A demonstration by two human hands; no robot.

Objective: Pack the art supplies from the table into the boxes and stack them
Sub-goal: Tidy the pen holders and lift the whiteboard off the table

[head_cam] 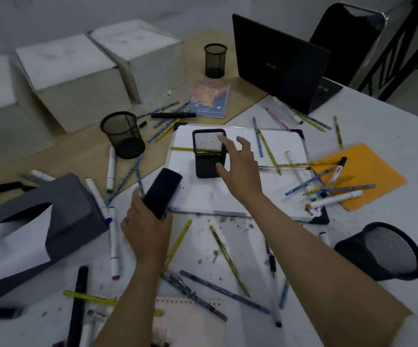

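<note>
Pencils and markers are lying scattered on the tabletop. Left hand is gripping a dark case; right hand is reaching open-fingered at a square mesh holder standing on the whiteboard.

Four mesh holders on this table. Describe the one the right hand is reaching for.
Find the whiteboard in the table's centre. The square mesh holder stands upright on it, beside the open right hand. Unlike the three round holders, it has straight sides and corners.

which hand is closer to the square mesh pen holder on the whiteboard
Right. The right hand reaches open-fingered at the square mesh holder; the left hand, nearer the viewer, grips a dark eraser.
</note>
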